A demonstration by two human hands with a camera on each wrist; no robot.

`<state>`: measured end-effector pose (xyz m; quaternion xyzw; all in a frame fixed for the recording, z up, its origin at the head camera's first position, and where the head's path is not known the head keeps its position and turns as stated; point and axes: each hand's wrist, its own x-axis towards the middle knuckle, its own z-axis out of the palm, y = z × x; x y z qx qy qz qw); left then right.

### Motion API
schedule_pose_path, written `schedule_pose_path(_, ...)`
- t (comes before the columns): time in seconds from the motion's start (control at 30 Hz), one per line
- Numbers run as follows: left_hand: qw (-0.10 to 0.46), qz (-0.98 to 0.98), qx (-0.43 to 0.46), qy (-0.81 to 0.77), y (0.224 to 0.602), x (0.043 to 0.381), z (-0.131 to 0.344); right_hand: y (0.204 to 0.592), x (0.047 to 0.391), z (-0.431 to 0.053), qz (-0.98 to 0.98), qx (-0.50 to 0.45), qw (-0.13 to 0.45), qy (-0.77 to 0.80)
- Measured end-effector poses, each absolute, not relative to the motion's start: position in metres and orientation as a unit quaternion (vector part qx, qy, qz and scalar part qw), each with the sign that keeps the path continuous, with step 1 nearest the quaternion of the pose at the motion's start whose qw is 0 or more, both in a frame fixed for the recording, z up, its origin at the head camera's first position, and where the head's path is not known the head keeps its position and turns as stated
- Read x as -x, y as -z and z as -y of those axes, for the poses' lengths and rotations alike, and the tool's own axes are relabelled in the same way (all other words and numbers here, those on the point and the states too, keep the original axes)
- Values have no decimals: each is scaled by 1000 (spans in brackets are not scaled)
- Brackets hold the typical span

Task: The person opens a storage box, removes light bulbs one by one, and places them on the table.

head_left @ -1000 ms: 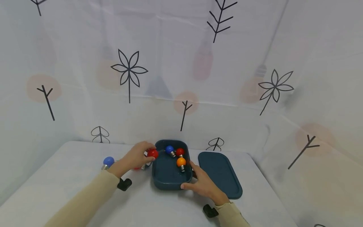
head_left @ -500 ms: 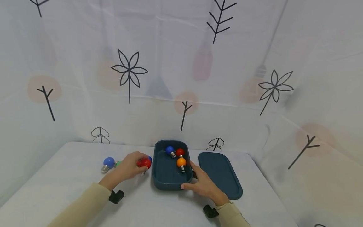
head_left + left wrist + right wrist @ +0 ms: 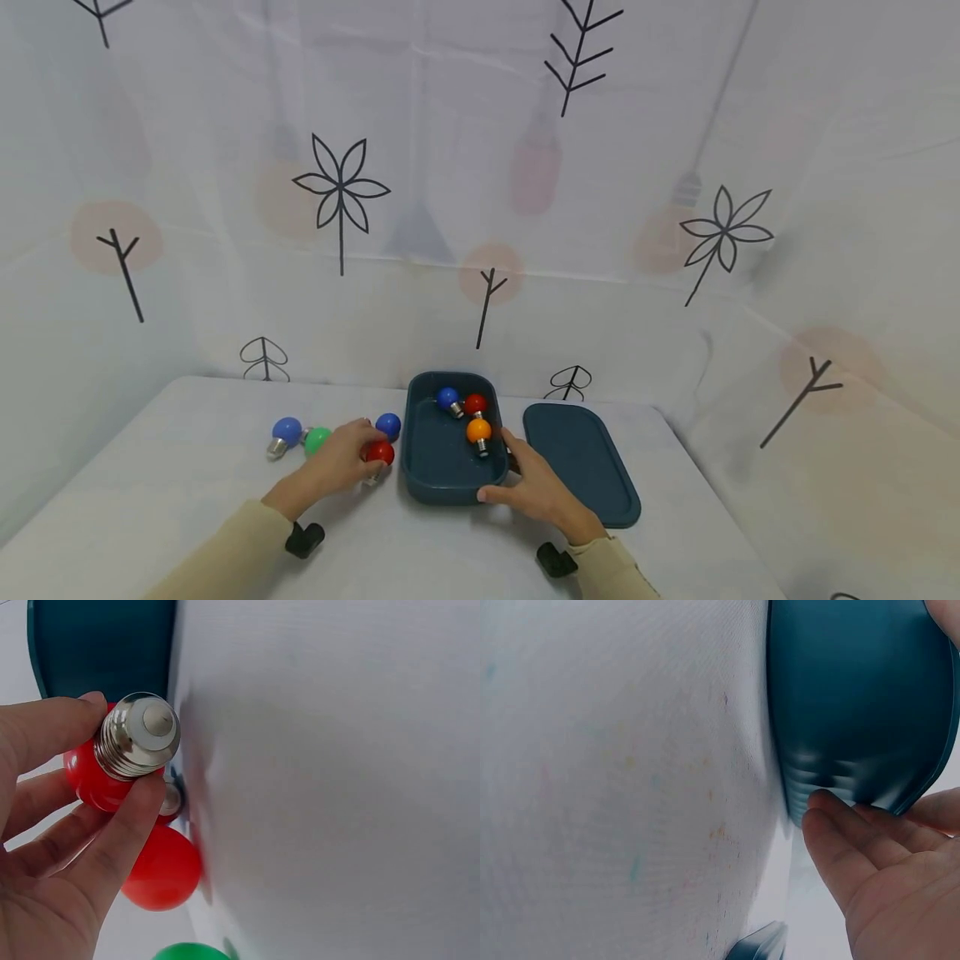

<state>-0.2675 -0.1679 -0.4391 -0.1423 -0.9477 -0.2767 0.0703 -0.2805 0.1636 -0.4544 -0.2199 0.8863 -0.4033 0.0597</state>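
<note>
My left hand pinches a red light bulb between thumb and fingers, just left of the dark blue box. In the left wrist view the bulb's silver screw base faces the camera. Another red bulb lies beyond the fingers. A blue bulb rests by the box's left wall. My right hand holds the box's near right corner, thumb on the front and fingers along the side. Inside the box lie a blue bulb, a red bulb and an orange bulb.
A green bulb and a blue bulb lie on the white table, left of my left hand. The flat dark blue lid lies right of the box. Behind the table hangs a patterned white cloth.
My left hand has moved left and toward me with the red bulb, from the box's left rim to beside the box, uncovering the blue bulb there. The right hand stays on the box.
</note>
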Motion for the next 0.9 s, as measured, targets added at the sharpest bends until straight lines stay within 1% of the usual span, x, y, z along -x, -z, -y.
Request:
schedule_pose_path(0.3, 67, 948, 140, 279, 448, 266, 171, 456, 281, -163, -887, 220, 57, 401)
schedule_pose_path(0.9, 56, 951, 132, 273, 446, 264, 170, 454, 280, -163, -890, 216, 56, 398)
